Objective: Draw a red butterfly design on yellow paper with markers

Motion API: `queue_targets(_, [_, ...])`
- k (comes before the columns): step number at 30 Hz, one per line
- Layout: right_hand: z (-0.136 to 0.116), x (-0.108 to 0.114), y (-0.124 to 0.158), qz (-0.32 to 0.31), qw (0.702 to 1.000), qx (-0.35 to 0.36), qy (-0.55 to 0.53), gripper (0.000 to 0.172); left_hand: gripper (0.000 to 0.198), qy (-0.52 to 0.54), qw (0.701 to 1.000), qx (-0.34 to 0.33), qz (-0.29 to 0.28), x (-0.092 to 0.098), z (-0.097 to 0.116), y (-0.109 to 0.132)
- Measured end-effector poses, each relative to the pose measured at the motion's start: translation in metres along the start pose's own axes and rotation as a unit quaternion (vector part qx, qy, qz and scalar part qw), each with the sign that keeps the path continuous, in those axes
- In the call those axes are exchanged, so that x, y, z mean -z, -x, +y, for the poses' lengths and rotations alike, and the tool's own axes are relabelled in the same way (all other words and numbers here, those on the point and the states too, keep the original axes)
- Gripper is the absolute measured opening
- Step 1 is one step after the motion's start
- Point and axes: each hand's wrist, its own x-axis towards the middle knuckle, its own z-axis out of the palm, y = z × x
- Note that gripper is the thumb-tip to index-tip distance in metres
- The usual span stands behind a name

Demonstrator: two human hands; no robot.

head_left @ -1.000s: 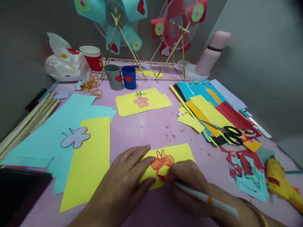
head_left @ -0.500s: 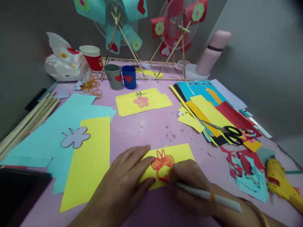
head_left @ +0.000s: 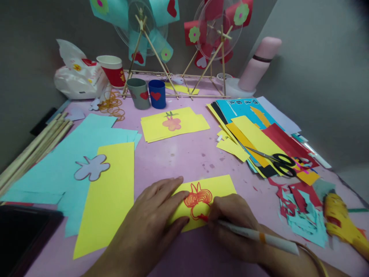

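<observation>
My right hand (head_left: 235, 223) grips a white marker (head_left: 259, 235) with an orange band, its red tip low on a yellow card (head_left: 221, 186). On that card is a red butterfly drawing (head_left: 198, 200) with ringed upper wings; part of its lower right side is hidden by my right fingers. My left hand (head_left: 155, 215) lies flat with fingers spread, pressing the card's left side. Left of it, a pale purple butterfly cutout (head_left: 92, 167) rests across a yellow sheet (head_left: 115, 200) and light blue paper (head_left: 72, 154).
Yellow cards (head_left: 150, 129) with a pink butterfly lie ahead. To the right are scissors (head_left: 276, 159) on stacked paper, paper scraps (head_left: 305, 219) and a yellow glue gun (head_left: 341, 221). Two small cups (head_left: 158, 98) and stick-framed paper wheels (head_left: 141, 27) stand behind. A dark tablet-like object (head_left: 25, 234) sits at left.
My right hand and the marker have shifted slightly right. More red strokes show at the bottom of the butterfly drawing. My left hand has stayed in place.
</observation>
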Motion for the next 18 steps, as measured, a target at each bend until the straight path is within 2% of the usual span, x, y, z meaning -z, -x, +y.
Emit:
queue_targets(9, [0.0021,-0.0036,0.0012,0.037,0.999,0.006,0.022,0.018,0.032,-0.003,1.000,-0.007,0.000,0.0000,-0.0001,0.0003])
queue_targets(18, [0.0057,-0.0053,0.0058,0.037,0.999,-0.012,0.030,0.018,0.031,-0.003,1.000,-0.007,0.007,0.0001,0.0001,-0.0012])
